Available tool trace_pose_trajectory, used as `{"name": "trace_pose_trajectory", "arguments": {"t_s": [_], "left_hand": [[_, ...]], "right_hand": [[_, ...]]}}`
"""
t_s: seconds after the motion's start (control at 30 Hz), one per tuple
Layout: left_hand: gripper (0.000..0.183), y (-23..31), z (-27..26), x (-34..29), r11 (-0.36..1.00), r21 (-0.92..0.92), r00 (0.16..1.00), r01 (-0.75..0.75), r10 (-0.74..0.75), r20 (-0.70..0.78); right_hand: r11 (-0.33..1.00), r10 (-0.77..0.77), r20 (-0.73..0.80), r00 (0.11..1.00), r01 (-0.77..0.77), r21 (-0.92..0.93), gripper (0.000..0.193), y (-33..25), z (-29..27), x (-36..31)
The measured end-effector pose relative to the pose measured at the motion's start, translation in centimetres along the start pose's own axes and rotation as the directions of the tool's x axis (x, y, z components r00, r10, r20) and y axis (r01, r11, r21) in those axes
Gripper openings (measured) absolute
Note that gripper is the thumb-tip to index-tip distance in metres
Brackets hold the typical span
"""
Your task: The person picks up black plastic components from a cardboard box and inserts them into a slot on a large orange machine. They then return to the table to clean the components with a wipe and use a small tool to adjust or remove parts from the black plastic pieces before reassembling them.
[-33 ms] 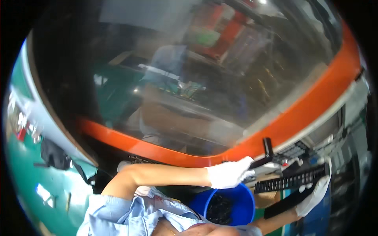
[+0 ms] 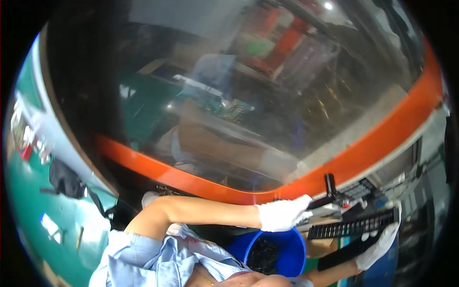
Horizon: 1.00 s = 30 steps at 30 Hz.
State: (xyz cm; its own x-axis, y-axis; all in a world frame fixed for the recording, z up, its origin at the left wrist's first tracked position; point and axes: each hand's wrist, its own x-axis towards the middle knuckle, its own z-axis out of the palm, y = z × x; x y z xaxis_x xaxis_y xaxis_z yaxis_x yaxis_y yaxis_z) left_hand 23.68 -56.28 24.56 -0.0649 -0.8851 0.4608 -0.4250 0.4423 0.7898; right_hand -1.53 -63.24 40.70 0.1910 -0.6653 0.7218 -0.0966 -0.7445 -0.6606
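Observation:
My left hand (image 2: 285, 214), in a white glove, is closed at the lower end of a black L-shaped handle (image 2: 329, 186) beside the machine's orange door frame. Its fingertips are partly hidden. In my right hand (image 2: 380, 249), also white-gloved, is a black slotted rack (image 2: 351, 227), held by its right end at the lower right. The rack has a row of rectangular openings along its length. Below and between my hands stands a blue bucket (image 2: 297, 251) with many small black pieces (image 2: 262, 254) in it.
A large machine window (image 2: 229, 110) with an orange frame (image 2: 373, 150) fills the area ahead and reflects my arm. A control panel with keys (image 2: 358, 190) is at the right. A cardboard box (image 2: 319, 246) sits beside the bucket. On the green floor at left lies a black bag (image 2: 64, 179).
The view has shifted slightly, so the machine window and panel sit a little lower and further right. Both hands keep nearly the same pose, and the rack stays in my right hand.

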Motion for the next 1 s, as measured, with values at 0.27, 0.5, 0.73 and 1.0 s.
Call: {"name": "trace_pose_trajectory", "arguments": {"t_s": [0.27,0.5,0.73,1.0], "left_hand": [[0.04,-0.7,2.3,1.7,0.987,0.16,0.982,-0.03,0.059,-0.177],[0.031,0.3,1.7,2.2,0.919,0.392,0.982,-0.032,0.103,-0.16],[0.041,-1.5,0.0,0.9,1.0,0.027,0.995,0.014,-0.011,-0.098],[0.073,6.3,-6.7,-21.6,0.822,-0.558,0.868,0.111,-0.354,-0.349]], "right_hand": [[0.88,-0.475,-0.319,0.82,0.439,-0.181,0.026,-2.0,8.9,-2.1],[0.8,-0.599,-0.362,0.714,0.556,-0.225,0.028,-0.2,10.2,-2.7],[0.448,-0.856,-0.354,0.377,0.883,-0.143,0.033,0.2,15.4,-2.9],[0.93,-0.106,0.84,0.533,-0.245,0.273,0.067,-3.4,23.2,-14.9]]}}
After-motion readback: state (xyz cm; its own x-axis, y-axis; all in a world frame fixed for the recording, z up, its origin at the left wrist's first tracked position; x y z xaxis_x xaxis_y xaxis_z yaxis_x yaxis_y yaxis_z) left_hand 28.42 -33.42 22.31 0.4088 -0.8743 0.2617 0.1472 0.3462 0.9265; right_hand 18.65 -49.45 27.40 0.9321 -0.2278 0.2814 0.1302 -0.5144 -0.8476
